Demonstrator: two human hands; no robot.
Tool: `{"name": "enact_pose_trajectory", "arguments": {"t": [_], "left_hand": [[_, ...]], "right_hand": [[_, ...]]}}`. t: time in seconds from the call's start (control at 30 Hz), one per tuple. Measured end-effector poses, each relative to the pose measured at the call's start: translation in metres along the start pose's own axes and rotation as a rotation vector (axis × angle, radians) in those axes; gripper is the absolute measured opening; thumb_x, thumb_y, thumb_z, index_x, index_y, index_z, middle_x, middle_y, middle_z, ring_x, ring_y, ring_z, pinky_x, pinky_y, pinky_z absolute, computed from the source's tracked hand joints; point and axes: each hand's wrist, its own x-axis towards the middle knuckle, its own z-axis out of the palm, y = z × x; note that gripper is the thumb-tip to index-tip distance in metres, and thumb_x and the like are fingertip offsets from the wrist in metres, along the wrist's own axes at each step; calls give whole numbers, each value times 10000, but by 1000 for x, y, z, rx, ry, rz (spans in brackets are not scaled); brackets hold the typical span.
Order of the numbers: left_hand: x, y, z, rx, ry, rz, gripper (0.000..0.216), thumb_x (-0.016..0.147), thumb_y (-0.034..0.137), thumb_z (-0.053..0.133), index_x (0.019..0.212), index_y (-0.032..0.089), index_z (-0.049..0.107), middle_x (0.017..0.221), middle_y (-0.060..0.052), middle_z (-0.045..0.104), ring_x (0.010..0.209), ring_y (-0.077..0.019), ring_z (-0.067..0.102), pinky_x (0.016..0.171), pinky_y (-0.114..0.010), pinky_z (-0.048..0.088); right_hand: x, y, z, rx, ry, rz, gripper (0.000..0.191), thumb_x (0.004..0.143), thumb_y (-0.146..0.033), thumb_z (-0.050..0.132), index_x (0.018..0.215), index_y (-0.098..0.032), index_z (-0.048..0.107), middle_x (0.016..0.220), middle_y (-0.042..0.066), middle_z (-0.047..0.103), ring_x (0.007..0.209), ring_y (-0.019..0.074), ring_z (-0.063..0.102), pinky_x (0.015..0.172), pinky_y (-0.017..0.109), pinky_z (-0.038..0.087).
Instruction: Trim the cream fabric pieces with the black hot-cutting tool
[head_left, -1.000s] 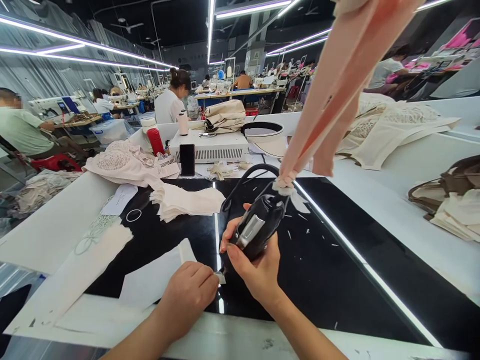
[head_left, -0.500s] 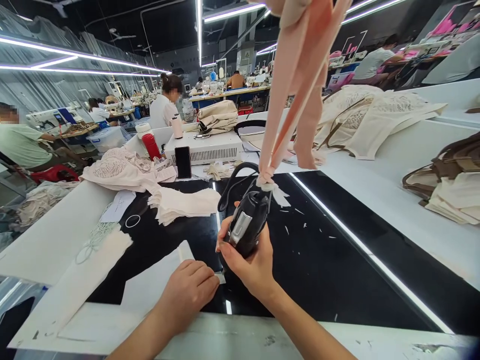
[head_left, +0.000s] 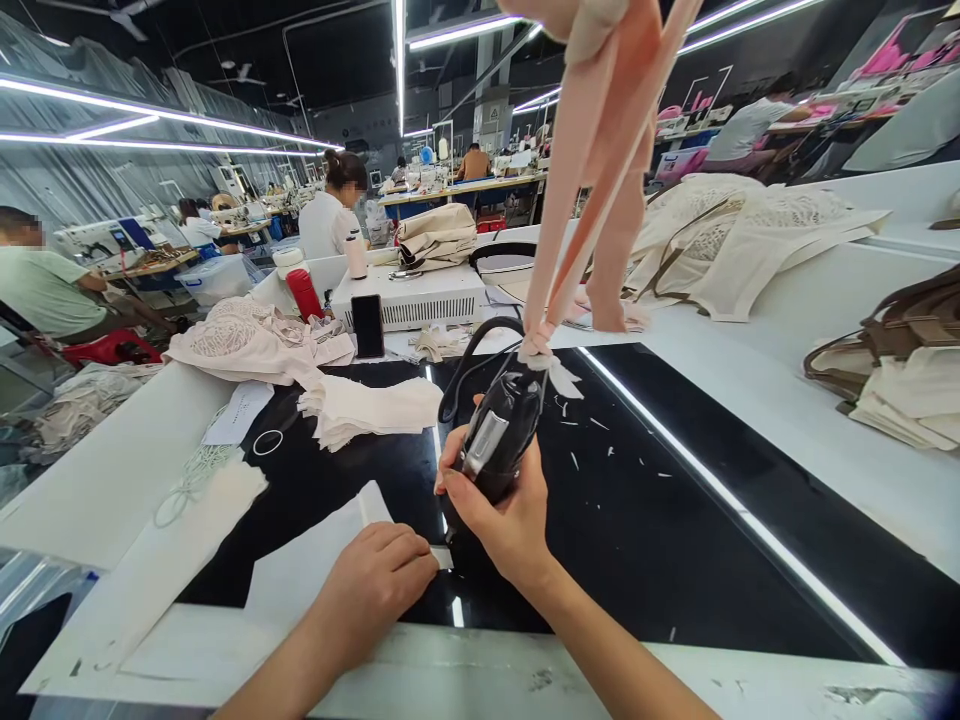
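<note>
My right hand (head_left: 501, 520) is wrapped round a black hand-held cutting tool (head_left: 496, 432) with a silver plate, its tip down on the black table top (head_left: 645, 540). A black cable (head_left: 471, 358) loops from its top, and a peach fabric strip (head_left: 592, 170) tied there hangs from above. My left hand (head_left: 371, 588) is closed, its fingers pinching the edge of a flat white fabric piece (head_left: 315, 555) right beside the tool's tip.
A stack of cream fabric pieces (head_left: 367, 405) and lace fabric (head_left: 240, 340) lie at the left. A white machine box (head_left: 416, 292), a phone (head_left: 367, 325) and a red bottle (head_left: 305, 292) stand behind. More fabric piles (head_left: 750, 245) sit right. Other people work at far tables.
My right hand and the tool have shifted slightly left and more upright over the fabric edge. The left hand stays put on the white piece.
</note>
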Motion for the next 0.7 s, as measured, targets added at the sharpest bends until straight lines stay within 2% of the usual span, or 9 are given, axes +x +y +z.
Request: {"name": "enact_pose_trajectory", "arguments": {"t": [0.27, 0.7], "left_hand": [[1, 1, -2, -19, 11, -8, 200, 1126, 147, 491, 1008, 168, 651, 928, -31, 735, 829, -201, 710, 748, -341, 572], [-1, 0, 0, -80, 9, -11, 152, 1110, 124, 518, 1067, 168, 656, 969, -44, 756, 921, -215, 737, 813, -351, 607]], "right_hand": [[-1, -5, 1, 17, -19, -5, 268, 862, -233, 749, 1025, -291, 544, 839, -64, 657, 600, 119, 629, 572, 270, 544], [-8, -2, -3, 12, -21, -9, 294, 866, -223, 768, 1063, -290, 562, 847, -52, 675, 605, 119, 642, 587, 271, 564]]}}
